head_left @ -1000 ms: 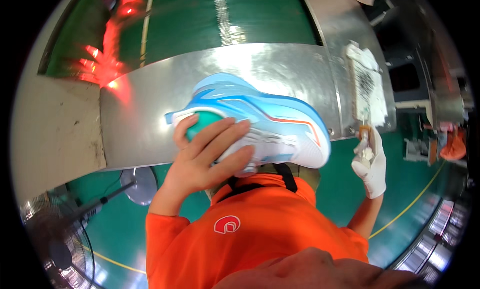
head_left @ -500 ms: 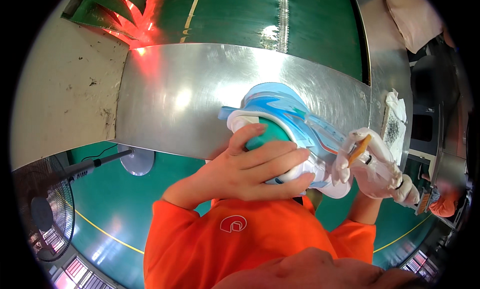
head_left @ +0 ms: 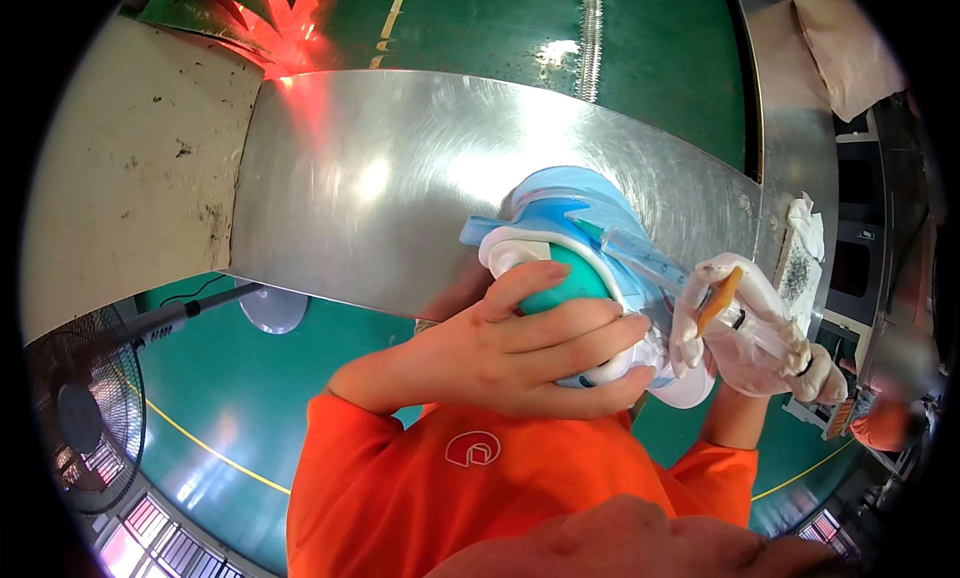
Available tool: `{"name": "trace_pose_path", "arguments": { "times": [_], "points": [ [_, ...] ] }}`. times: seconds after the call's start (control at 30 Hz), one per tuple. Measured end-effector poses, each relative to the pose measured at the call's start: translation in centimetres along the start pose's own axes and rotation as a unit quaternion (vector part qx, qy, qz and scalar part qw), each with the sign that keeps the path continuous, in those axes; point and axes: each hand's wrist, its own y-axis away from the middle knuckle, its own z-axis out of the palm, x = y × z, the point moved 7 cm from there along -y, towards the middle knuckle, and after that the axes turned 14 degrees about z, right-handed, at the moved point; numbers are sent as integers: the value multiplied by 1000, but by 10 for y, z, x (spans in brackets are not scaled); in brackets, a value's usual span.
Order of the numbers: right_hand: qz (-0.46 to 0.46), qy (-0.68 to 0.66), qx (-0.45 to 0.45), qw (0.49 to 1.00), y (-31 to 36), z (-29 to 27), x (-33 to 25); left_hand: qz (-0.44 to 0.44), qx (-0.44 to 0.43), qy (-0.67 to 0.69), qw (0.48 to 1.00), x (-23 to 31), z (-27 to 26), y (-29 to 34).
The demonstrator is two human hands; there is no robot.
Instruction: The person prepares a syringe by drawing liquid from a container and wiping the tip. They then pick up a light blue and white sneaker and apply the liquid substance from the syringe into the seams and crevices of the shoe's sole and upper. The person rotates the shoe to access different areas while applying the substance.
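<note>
My left hand (head_left: 540, 343), bare, wraps its spread fingers round a light blue and white shoe (head_left: 575, 193) and presses on the green form (head_left: 575, 278) inside its opening. The shoe is tilted and held above the near edge of the metal table. In a whitish glove, my right hand (head_left: 735, 323) closes round a clear syringe (head_left: 645, 258) with a green tip. That tip points left at the blue side of the shoe; whether it touches cannot be made out. An orange-brown strip (head_left: 718, 300) shows at the gloved fingers. Part of the shoe is hidden under my left hand.
A shiny metal table (head_left: 350, 188) borders a green conveyor belt (head_left: 480, 28) with red light at its far left. A cream panel (head_left: 130, 168) stands at the left, a black fan (head_left: 85, 418) below it. A stained white block (head_left: 800, 263) lies at the right.
The shoe, both hands and the syringe sit slightly farther right in view, while the surroundings shift too. Both hands keep their hold, and the syringe tip shows more plainly against the shoe.
</note>
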Motion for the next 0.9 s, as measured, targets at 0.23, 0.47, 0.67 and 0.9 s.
{"name": "trace_pose_path", "arguments": {
  "times": [0.23,0.47,0.67,0.9],
  "points": [
    [7,-1,2,1000,-1,4,-3,-1,-1,1,1000,0,0,1],
    [27,2,3,1000,3,-3,-2,-12,-7,11,1000,-1,-1,0],
    [39,-12,-1,999,3,-1,-11,-18,-24,9,1000,1,0,1],
    [81,22,78,993,2,-5,-14,-24,-29,7,999,4,1,3]
  ]
}}
